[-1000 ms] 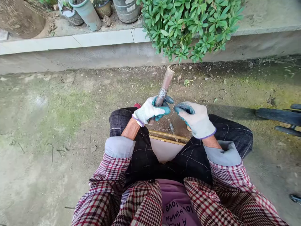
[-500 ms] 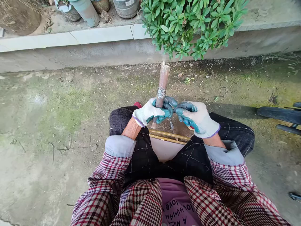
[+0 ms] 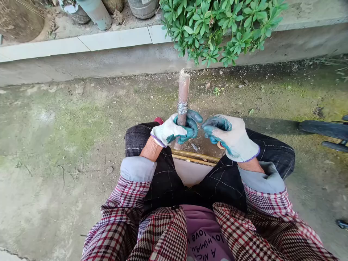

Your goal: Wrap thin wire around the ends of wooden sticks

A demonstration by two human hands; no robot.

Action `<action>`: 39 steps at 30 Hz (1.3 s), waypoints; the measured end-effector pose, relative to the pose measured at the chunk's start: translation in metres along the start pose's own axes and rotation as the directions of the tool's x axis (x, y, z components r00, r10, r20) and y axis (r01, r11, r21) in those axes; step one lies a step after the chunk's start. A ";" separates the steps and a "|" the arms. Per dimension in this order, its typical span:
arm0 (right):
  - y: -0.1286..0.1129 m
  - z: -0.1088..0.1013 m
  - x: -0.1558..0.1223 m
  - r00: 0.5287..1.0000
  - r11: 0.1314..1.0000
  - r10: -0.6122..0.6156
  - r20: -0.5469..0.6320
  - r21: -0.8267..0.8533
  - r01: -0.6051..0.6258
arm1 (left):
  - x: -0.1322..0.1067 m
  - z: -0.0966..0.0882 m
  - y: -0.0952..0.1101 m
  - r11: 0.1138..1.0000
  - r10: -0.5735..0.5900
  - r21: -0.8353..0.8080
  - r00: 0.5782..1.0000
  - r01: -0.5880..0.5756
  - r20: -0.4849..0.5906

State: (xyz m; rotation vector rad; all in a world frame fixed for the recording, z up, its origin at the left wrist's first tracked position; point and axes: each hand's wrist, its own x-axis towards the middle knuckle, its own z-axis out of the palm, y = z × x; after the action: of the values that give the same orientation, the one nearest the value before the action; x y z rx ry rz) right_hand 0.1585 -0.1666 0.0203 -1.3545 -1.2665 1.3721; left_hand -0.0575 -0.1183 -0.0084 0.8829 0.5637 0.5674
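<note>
My left hand (image 3: 181,127), in a white and teal work glove, is closed round a brown wooden stick (image 3: 184,88) that stands nearly upright. Several turns of thin silvery wire (image 3: 182,107) are wound about the stick just above that hand. A loose strand of the wire runs across to my right hand (image 3: 224,134), gloved alike, whose thumb and fingertips are pinched on it. A small gap parts the two hands. Below them, between my legs, a small greyish object (image 3: 194,145) lies low down, too small to name.
A leafy green bush (image 3: 217,29) overhangs the low concrete ledge (image 3: 114,39) ahead, with several pots (image 3: 143,8) at the upper left. Dark wheel-like parts (image 3: 323,129) stand at the right. A yellowish rail (image 3: 194,156) crosses between my knees above bare ground (image 3: 67,130).
My right hand has moved a little to the right, widening the gap between the hands. The stick, in my left hand, has shifted slightly left and stands more upright.
</note>
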 end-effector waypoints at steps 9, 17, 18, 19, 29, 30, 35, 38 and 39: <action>-0.005 -0.003 -0.013 0.981 0.926 -0.191 0.028 -0.326 0.190 | 0.008 0.001 -0.003 0.994 0.111 -0.010 0.982 -0.113 -0.153; -0.002 -0.002 -0.012 0.974 0.892 -0.202 0.101 -0.391 0.225 | 0.015 0.007 0.006 0.988 0.099 -0.070 0.902 -0.141 -0.420; -0.002 -0.002 -0.013 0.973 0.890 -0.203 0.107 -0.395 0.229 | 0.017 0.006 0.008 0.986 0.093 -0.081 0.883 -0.146 -0.459; -0.002 -0.003 -0.013 0.973 0.887 -0.202 0.113 -0.399 0.231 | 0.018 0.005 0.010 0.984 0.086 -0.093 0.861 -0.152 -0.502; 0.000 -0.008 -0.013 0.983 0.785 -0.082 0.164 -0.598 0.165 | 0.012 -0.027 0.026 0.945 0.011 -0.208 0.663 -0.251 -0.748; 0.003 -0.008 -0.011 0.986 0.741 -0.056 0.160 -0.655 0.148 | 0.010 -0.028 0.028 0.947 0.005 -0.207 0.658 -0.244 -0.753; 0.028 -0.012 0.009 0.981 0.547 0.100 0.169 -0.833 0.087 | 0.007 -0.025 0.032 0.978 0.049 -0.090 0.628 -0.187 -0.777; 0.045 -0.012 0.019 0.974 0.596 0.072 0.215 -0.792 0.131 | 0.010 -0.019 0.023 0.994 0.082 0.015 0.672 -0.106 -0.736; 0.049 -0.011 0.022 0.977 0.677 0.040 0.209 -0.725 0.128 | 0.011 -0.017 0.019 0.997 0.075 0.027 0.704 -0.079 -0.706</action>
State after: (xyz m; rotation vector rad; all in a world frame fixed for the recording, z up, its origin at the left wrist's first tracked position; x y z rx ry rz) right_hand 0.1720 -0.1524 -0.0310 -1.7065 -2.1403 0.9953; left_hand -0.0644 -0.0921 -0.0038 0.6595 1.2332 1.0004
